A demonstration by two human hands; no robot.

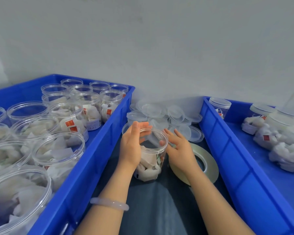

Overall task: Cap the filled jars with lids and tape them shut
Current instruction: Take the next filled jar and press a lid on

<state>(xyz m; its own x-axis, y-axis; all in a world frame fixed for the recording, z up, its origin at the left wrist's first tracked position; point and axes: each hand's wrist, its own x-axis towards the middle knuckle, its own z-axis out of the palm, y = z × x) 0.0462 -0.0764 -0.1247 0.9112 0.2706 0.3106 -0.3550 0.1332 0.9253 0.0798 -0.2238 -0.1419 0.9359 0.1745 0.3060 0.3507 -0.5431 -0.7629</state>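
Item 1. Dark cloth surface, nearest the viewer, runs under the open jar and both forearms.

Item 2. Pale bracelet on the left wrist, nearer than the jar.

Item 3. Open jar, clear plastic, upright on the cloth and part-filled with white sachets. It has no lid on.

Item 4. Left hand, palm laid against the jar's left wall. The fingers are nearly straight and together, reaching over the far-left rim. It touches the jar rather than clasping it.

Item 5. Right hand, spread loosely at the jar's right side. The thumb tip is at the rim and the fingers are straight, pointing away (whether they also touch a lid cannot be told).

Item 6. Tape roll, flat on the cloth just right of the jar, partly under the right wrist.

Item 7. Left blue crate, left of the jar, holding many uncapped filled jars.

Item 8. Right blue crate, right of the jar beyond the tape, holding capped jars, some upright and some lying on their sides.

Item 9. Heap of clear lids, just behind the jar, between the two crates.
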